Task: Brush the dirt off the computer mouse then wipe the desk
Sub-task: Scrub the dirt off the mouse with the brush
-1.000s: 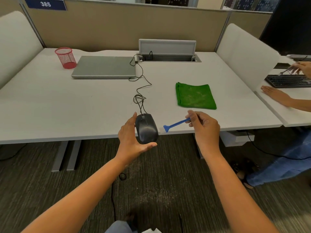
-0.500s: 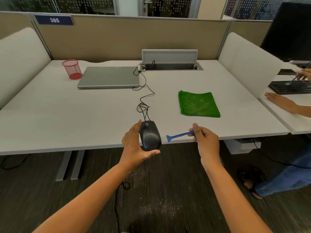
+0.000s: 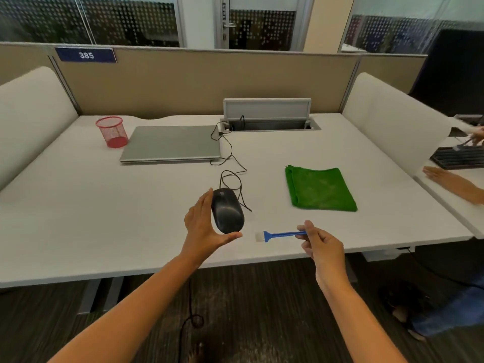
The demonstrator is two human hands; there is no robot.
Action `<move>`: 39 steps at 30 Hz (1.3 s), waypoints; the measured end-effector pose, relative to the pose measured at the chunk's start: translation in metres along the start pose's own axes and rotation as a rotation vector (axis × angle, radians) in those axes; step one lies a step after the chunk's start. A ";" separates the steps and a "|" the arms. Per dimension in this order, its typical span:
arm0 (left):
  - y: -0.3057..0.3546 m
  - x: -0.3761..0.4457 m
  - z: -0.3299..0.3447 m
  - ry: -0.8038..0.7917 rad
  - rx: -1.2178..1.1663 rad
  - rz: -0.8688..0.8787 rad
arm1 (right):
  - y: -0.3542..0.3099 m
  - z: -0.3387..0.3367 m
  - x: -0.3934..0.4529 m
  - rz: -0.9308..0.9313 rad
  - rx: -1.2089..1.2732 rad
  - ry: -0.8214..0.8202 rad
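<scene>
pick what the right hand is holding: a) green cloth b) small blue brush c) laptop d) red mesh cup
b: the right hand pinches the handle of the small blue brush, bristles pointing toward the black mouse held in the left hand.

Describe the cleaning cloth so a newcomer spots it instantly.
Start at the white desk, then the open cable hatch at its back edge. Nearer the camera and slightly right lies the green cloth, folded flat. It is the only green item, right of the black mouse.
</scene>
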State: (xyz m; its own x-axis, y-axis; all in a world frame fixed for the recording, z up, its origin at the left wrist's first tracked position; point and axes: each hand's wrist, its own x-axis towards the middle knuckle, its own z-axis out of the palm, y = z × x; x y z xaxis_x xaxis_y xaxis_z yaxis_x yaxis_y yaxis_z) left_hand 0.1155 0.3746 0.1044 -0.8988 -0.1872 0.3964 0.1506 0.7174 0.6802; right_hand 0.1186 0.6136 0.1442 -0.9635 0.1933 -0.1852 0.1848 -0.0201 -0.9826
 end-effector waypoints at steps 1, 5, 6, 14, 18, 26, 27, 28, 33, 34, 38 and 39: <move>-0.006 0.008 -0.002 0.008 0.001 0.001 | 0.001 0.006 0.007 0.035 0.035 0.006; -0.040 0.046 -0.012 0.025 0.011 -0.011 | 0.007 0.033 0.038 0.114 0.093 -0.001; -0.047 0.054 -0.014 0.027 0.017 -0.014 | 0.009 0.039 0.044 0.126 0.103 0.006; -0.120 0.109 -0.025 -0.023 0.063 -0.087 | 0.014 0.093 0.089 0.239 0.243 0.039; -0.149 0.130 -0.026 -0.033 0.066 -0.129 | 0.016 0.113 0.108 0.300 0.286 0.062; -0.195 0.158 -0.031 -0.061 0.120 -0.180 | 0.020 0.147 0.140 0.374 0.356 0.051; -0.200 0.160 -0.032 -0.072 0.129 -0.181 | 0.021 0.151 0.143 0.378 0.365 0.046; -0.205 0.162 -0.033 -0.086 0.138 -0.181 | 0.021 0.156 0.146 0.382 0.371 0.042; -0.222 0.168 -0.037 -0.156 0.192 -0.202 | 0.020 0.177 0.152 0.400 0.385 0.030; -0.224 0.169 -0.037 -0.173 0.204 -0.204 | 0.019 0.180 0.152 0.404 0.385 0.033; -0.234 0.168 -0.040 -0.244 0.188 -0.188 | 0.018 0.190 0.151 0.417 0.374 0.036; -0.235 0.167 -0.040 -0.254 0.182 -0.181 | 0.018 0.192 0.150 0.419 0.373 0.038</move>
State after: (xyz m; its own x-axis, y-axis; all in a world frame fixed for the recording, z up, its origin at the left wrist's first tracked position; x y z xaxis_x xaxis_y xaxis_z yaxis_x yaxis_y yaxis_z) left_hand -0.0539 0.1475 0.0354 -0.9813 -0.1659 0.0977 -0.0759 0.7997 0.5956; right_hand -0.0599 0.4543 0.0955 -0.8136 0.1290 -0.5670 0.4627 -0.4471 -0.7656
